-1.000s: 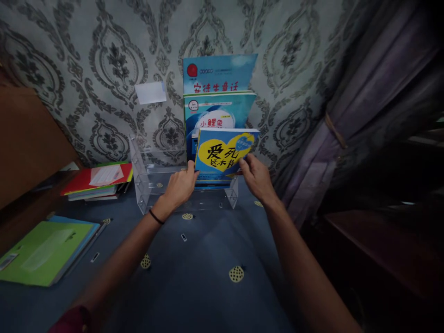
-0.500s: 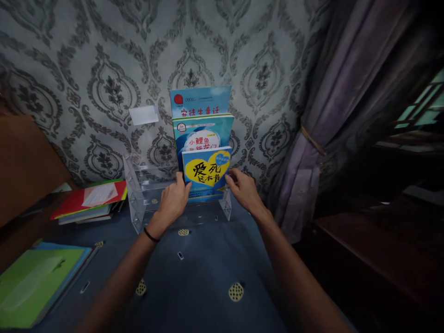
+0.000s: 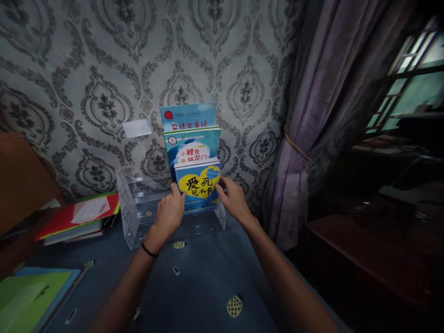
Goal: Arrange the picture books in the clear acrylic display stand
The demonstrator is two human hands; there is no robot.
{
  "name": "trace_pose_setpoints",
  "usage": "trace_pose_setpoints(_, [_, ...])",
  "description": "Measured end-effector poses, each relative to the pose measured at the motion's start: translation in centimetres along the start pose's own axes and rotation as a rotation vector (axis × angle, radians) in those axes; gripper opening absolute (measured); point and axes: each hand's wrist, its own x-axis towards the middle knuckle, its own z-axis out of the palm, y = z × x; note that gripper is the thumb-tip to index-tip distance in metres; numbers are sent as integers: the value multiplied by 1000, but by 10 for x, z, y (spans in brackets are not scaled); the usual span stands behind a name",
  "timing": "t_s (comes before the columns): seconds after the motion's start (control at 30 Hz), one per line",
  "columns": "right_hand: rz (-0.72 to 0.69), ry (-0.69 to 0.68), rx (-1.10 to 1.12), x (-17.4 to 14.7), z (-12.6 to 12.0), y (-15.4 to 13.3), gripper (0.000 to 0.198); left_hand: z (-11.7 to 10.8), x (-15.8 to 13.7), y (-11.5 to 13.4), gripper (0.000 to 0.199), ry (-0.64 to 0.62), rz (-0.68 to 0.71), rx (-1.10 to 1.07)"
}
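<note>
Between my two hands stands a blue book [image 3: 199,203] with a yellow heart on its cover, near the front of a clear acrylic rack [image 3: 126,212]. My left hand [image 3: 169,210] is closed on the book's left edge, thumb in front. On the opposite edge, my right hand [image 3: 232,196] pinches with thumb and fingers. The white page tops of the book show. Behind it rise a teal book [image 3: 194,138] with a white oval and a taller light-blue book [image 3: 189,113] with red lettering, both upright in the rack. The book's lower end is within the rack.
A stack with a red folder [image 3: 104,206] on top lies left of the rack. Nearer is a green folder [image 3: 31,296] on the blue patterned tablecloth [image 3: 194,300]. Patterned wallpaper [image 3: 104,55] backs the table, and a purple curtain [image 3: 298,129] hangs at right.
The camera view has shifted, so the rack appears lower and further left. The heart book's page tops show more than before. Both hands stay on its edges.
</note>
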Motion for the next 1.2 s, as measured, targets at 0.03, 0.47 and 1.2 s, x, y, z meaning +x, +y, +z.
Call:
trace_pose_setpoints(0.03, [4, 3, -12, 0, 1, 0, 36, 0, 0, 0, 28, 5, 5, 1])
trace_pose_setpoints(0.47, [23, 10, -14, 1, -1, -4, 34, -13, 3, -4, 28, -2, 21, -32])
trace_pose_setpoints(1.2, [49, 77, -117, -5, 14, -4, 37, -7, 11, -7, 45, 48, 101, -17])
